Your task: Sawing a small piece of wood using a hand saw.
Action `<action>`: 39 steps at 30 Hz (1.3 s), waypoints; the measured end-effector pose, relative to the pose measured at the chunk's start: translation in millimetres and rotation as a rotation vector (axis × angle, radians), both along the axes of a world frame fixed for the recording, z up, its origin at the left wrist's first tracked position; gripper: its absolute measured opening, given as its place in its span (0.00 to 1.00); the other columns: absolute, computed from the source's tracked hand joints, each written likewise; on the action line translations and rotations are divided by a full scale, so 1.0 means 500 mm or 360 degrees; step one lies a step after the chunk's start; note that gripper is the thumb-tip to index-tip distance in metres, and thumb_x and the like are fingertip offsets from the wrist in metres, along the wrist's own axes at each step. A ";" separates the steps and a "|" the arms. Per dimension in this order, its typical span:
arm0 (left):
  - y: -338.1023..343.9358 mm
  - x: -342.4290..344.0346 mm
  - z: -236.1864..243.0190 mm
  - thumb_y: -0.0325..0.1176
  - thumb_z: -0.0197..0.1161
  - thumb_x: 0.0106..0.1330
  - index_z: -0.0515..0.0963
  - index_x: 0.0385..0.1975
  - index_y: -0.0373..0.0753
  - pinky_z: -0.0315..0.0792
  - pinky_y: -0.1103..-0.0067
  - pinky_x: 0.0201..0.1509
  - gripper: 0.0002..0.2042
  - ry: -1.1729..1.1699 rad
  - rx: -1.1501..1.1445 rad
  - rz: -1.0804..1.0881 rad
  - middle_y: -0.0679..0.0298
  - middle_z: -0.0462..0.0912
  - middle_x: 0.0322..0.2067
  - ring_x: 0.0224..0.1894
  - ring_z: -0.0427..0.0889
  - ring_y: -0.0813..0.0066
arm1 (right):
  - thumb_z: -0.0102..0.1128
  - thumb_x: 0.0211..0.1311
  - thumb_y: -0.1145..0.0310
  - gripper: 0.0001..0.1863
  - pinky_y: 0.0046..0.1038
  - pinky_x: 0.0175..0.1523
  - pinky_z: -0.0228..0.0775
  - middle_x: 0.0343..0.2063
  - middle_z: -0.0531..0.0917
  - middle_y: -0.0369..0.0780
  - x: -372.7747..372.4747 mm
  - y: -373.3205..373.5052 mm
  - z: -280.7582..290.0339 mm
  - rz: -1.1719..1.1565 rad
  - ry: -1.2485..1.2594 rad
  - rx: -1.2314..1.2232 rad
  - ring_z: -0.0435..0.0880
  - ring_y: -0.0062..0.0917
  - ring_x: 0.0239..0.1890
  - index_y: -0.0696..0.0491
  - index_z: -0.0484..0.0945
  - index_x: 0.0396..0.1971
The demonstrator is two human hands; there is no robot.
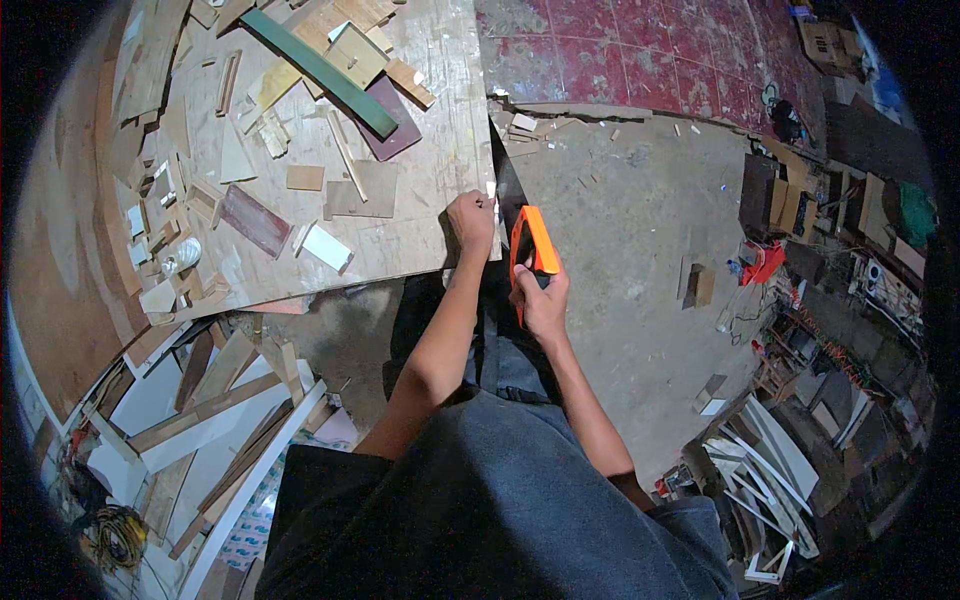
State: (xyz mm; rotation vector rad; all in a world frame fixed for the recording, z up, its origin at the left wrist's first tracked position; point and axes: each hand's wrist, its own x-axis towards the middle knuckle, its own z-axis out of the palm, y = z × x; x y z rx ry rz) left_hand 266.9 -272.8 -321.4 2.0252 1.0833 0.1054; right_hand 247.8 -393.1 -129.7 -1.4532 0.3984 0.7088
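Observation:
My right hand (545, 305) is wrapped round the orange and black handle of a handsaw (540, 238), just off the right edge of the wooden worktable (440, 130). The saw's dark blade points away from me, close along that edge. On the table's near right corner rests my left hand (470, 222), its fingers curled in. A small pale piece (491, 189) shows at the table edge by those fingers; whether they grip it is hidden. A white-faced block (326, 247) and a thin grey-brown board (362, 192) lie left of this hand.
A long green strip (320, 72) lies over a maroon board (396, 120) at the far side, among several wood offcuts. Stacked planks (210, 410) lean below the table at left. White frame pieces (765, 470) and a red object (763, 264) lie on the floor at right.

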 end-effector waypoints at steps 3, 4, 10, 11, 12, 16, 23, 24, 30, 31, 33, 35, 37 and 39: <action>0.003 0.005 0.001 0.30 0.70 0.55 0.86 0.25 0.35 0.77 0.64 0.35 0.05 0.0028 0.0030 0.0001 0.47 0.84 0.24 0.28 0.85 0.50 | 0.60 0.65 0.76 0.08 0.19 0.25 0.63 0.24 0.72 0.31 -0.003 0.000 -0.006 0.0022 -0.0043 0.0011 0.70 0.12 0.21 0.52 0.68 0.37; 0.001 0.006 0.005 0.30 0.70 0.55 0.86 0.25 0.35 0.77 0.64 0.35 0.05 0.0029 0.0023 -0.0002 0.47 0.84 0.24 0.28 0.85 0.50 | 0.60 0.65 0.76 0.08 0.19 0.26 0.63 0.24 0.72 0.30 -0.004 -0.002 -0.008 0.0035 -0.0084 -0.0041 0.70 0.12 0.21 0.52 0.68 0.37; 0.012 -0.001 -0.003 0.30 0.70 0.55 0.86 0.26 0.35 0.77 0.65 0.36 0.05 -0.0042 -0.0105 -0.0024 0.48 0.84 0.24 0.29 0.86 0.50 | 0.60 0.65 0.76 0.08 0.19 0.26 0.64 0.24 0.73 0.31 -0.009 0.000 -0.010 0.0091 -0.0145 -0.0081 0.71 0.13 0.21 0.53 0.69 0.37; 0.012 -0.002 -0.003 0.30 0.69 0.55 0.86 0.25 0.35 0.77 0.65 0.36 0.05 -0.0055 -0.0077 -0.0032 0.48 0.84 0.24 0.29 0.85 0.50 | 0.61 0.64 0.76 0.08 0.19 0.26 0.64 0.24 0.73 0.31 -0.008 0.002 -0.003 0.0098 -0.0128 -0.0073 0.71 0.13 0.21 0.53 0.69 0.37; 0.012 -0.003 -0.004 0.30 0.69 0.55 0.86 0.25 0.35 0.77 0.65 0.35 0.05 -0.0068 -0.0049 -0.0040 0.48 0.83 0.24 0.28 0.85 0.50 | 0.61 0.64 0.76 0.08 0.19 0.26 0.64 0.24 0.73 0.31 -0.007 0.005 0.001 0.0099 -0.0124 -0.0073 0.71 0.13 0.21 0.53 0.69 0.37; 0.007 0.006 -0.003 0.29 0.67 0.55 0.85 0.25 0.35 0.76 0.64 0.34 0.04 -0.0017 0.0008 -0.0054 0.47 0.82 0.23 0.27 0.85 0.50 | 0.60 0.63 0.76 0.09 0.20 0.26 0.65 0.25 0.73 0.31 -0.004 0.008 -0.005 0.0123 -0.0062 -0.0037 0.71 0.14 0.20 0.54 0.70 0.40; 0.013 -0.002 -0.018 0.25 0.65 0.52 0.83 0.23 0.33 0.73 0.64 0.32 0.03 -0.0144 -0.0068 -0.0055 0.46 0.81 0.22 0.26 0.83 0.48 | 0.59 0.60 0.77 0.17 0.22 0.21 0.65 0.22 0.75 0.33 0.017 0.035 -0.005 0.0170 -0.0045 -0.0018 0.72 0.17 0.16 0.57 0.71 0.49; 0.010 -0.001 -0.015 0.24 0.64 0.53 0.82 0.23 0.31 0.73 0.63 0.33 0.03 -0.0207 -0.0076 -0.0049 0.45 0.81 0.23 0.28 0.82 0.46 | 0.59 0.60 0.77 0.17 0.22 0.21 0.65 0.22 0.75 0.33 0.019 0.035 -0.011 0.0165 -0.0045 -0.0022 0.72 0.17 0.16 0.57 0.71 0.49; 0.003 0.013 0.004 0.27 0.61 0.55 0.83 0.25 0.32 0.73 0.63 0.34 0.06 -0.0051 -0.0328 -0.0021 0.44 0.82 0.25 0.30 0.83 0.45 | 0.59 0.56 0.78 0.19 0.24 0.30 0.69 0.28 0.76 0.34 0.074 0.023 -0.041 0.0374 -0.0050 -0.0180 0.76 0.19 0.25 0.58 0.73 0.49; 0.006 0.009 -0.002 0.25 0.61 0.54 0.83 0.25 0.32 0.73 0.62 0.34 0.06 -0.0046 -0.0155 -0.0044 0.43 0.82 0.26 0.31 0.84 0.45 | 0.59 0.55 0.78 0.19 0.24 0.28 0.68 0.27 0.76 0.34 0.085 0.027 -0.029 0.0368 -0.0041 -0.0138 0.75 0.18 0.23 0.58 0.74 0.50; 0.022 0.004 -0.017 0.25 0.60 0.54 0.84 0.25 0.32 0.74 0.62 0.35 0.06 -0.0094 -0.0090 -0.0013 0.42 0.82 0.26 0.31 0.84 0.45 | 0.59 0.55 0.78 0.20 0.24 0.29 0.68 0.27 0.76 0.34 0.104 0.036 -0.051 0.0424 -0.0128 -0.0105 0.75 0.18 0.23 0.58 0.74 0.50; 0.020 -0.003 -0.020 0.23 0.60 0.53 0.84 0.25 0.34 0.74 0.62 0.36 0.06 -0.0052 -0.0042 0.0020 0.43 0.82 0.26 0.32 0.84 0.46 | 0.60 0.53 0.76 0.21 0.27 0.37 0.71 0.29 0.78 0.36 0.111 0.029 -0.053 0.0516 -0.0029 -0.0131 0.77 0.22 0.29 0.59 0.75 0.50; 0.028 -0.015 -0.027 0.25 0.62 0.53 0.85 0.25 0.35 0.75 0.63 0.34 0.05 -0.0101 0.0033 0.0015 0.45 0.83 0.25 0.30 0.85 0.47 | 0.60 0.53 0.76 0.22 0.28 0.41 0.71 0.29 0.78 0.37 0.096 0.033 -0.108 0.0569 -0.0130 -0.0176 0.77 0.24 0.31 0.60 0.75 0.50; -0.008 0.020 0.008 0.28 0.65 0.53 0.87 0.24 0.38 0.77 0.65 0.35 0.04 -0.0027 -0.0012 -0.0006 0.49 0.85 0.24 0.29 0.86 0.50 | 0.63 0.51 0.75 0.22 0.31 0.45 0.71 0.29 0.78 0.38 0.084 -0.011 -0.210 0.0547 -0.0197 -0.0278 0.78 0.29 0.35 0.60 0.75 0.49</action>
